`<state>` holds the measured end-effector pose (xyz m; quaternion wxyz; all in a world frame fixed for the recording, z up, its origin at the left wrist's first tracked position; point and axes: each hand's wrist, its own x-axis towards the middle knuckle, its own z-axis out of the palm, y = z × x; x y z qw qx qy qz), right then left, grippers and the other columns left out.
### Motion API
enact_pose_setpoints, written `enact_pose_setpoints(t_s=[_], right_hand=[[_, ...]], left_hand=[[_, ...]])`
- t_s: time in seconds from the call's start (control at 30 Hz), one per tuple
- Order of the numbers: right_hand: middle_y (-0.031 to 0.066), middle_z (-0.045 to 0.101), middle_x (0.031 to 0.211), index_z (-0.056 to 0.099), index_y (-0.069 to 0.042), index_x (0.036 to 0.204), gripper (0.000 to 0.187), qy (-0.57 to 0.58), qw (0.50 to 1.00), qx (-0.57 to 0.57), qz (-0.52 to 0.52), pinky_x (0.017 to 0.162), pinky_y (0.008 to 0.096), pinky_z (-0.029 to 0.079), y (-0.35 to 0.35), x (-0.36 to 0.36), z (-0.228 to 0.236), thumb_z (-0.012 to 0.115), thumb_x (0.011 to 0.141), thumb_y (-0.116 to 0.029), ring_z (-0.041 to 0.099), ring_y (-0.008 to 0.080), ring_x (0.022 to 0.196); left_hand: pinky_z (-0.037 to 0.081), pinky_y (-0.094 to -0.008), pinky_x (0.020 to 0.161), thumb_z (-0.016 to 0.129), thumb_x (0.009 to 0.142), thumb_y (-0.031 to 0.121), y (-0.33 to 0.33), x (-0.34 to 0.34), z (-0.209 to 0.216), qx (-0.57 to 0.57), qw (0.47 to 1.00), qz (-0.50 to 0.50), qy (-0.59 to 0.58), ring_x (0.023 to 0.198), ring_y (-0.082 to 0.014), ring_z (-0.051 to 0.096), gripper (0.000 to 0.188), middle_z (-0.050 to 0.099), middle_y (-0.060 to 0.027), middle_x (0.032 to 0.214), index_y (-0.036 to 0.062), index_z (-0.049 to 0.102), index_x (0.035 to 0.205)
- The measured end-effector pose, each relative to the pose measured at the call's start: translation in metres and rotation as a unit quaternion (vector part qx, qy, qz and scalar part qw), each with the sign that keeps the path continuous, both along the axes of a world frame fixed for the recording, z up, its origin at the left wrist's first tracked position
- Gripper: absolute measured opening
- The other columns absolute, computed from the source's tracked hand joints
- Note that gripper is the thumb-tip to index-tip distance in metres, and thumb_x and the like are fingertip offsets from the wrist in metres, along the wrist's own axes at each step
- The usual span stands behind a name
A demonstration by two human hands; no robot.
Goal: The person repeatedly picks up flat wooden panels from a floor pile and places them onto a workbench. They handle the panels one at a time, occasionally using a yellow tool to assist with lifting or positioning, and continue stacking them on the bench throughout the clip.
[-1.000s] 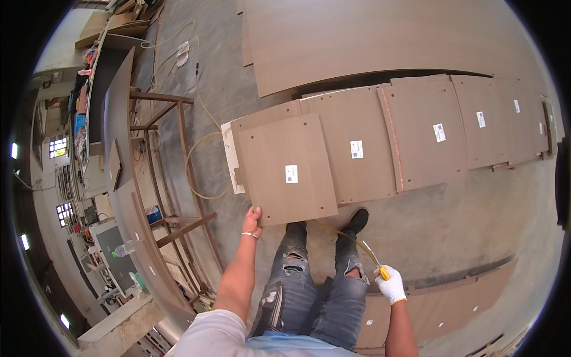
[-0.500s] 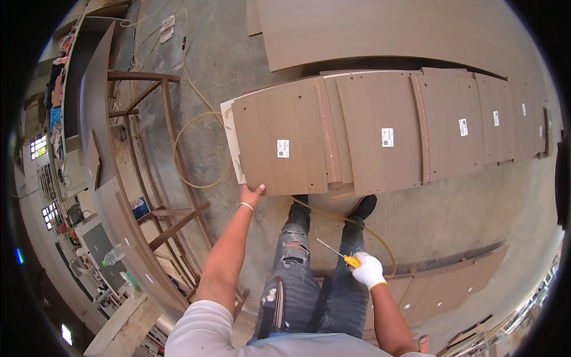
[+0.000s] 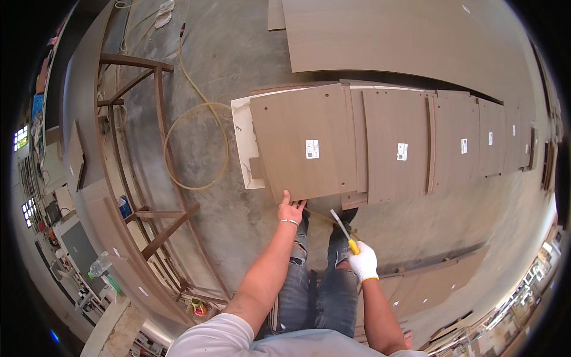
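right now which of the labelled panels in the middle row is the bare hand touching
The leftmost labelled panel: the left hand touches its lower edge, while the row's other labelled panels all lie to its right.

The premises present as a workshop: bare concrete floor (image 3: pixel 250 59), labelled, drilled brown panels (image 3: pixel 389 125) laid overlapping in a row, a large board (image 3: pixel 404 35), a coiled hose (image 3: pixel 202 188) and a brown trestle-like frame (image 3: pixel 169 231).

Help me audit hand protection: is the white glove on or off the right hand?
On: the white glove covers the right hand to its yellow-edged cuff, and the hand holds a yellow-handled screwdriver.
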<state>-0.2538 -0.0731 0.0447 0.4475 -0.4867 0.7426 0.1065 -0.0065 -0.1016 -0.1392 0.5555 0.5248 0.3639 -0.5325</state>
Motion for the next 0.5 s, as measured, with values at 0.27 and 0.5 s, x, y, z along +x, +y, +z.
enact_pose_setpoints(t_s=[0.27,0.5], right_hand=[[0.0046,0.061,0.069,0.068,-0.002,0.088,0.01,-0.075,0.979,-0.034,-0.188,0.056,0.0305,0.047,-0.043,-0.057,-0.028,0.06,0.083,-0.002,0.059,0.0144,0.058],[0.0228,0.069,0.086,0.071,-0.006,0.096,0.021,-0.029,0.994,0.051,0.091,0.076,0.0439,0.053,-0.034,-0.033,-0.006,0.064,0.084,-0.022,0.068,0.0406,0.086]], left_hand=[[0.047,-0.0491,0.097,0.078,0.089,0.029,0.0,0.004,-0.014,-0.034,0.999,0.025,0.015,0.117,-0.0247,0.058,0.042,0.065,-0.0036,0.123,0.0145,0.062,0.125],[0.054,-0.046,0.091,0.076,0.091,0.027,0.051,0.051,0.009,-0.058,0.998,-0.01,-0.011,0.111,-0.0263,0.063,0.04,0.067,-0.0046,0.122,0.0135,0.061,0.125]])
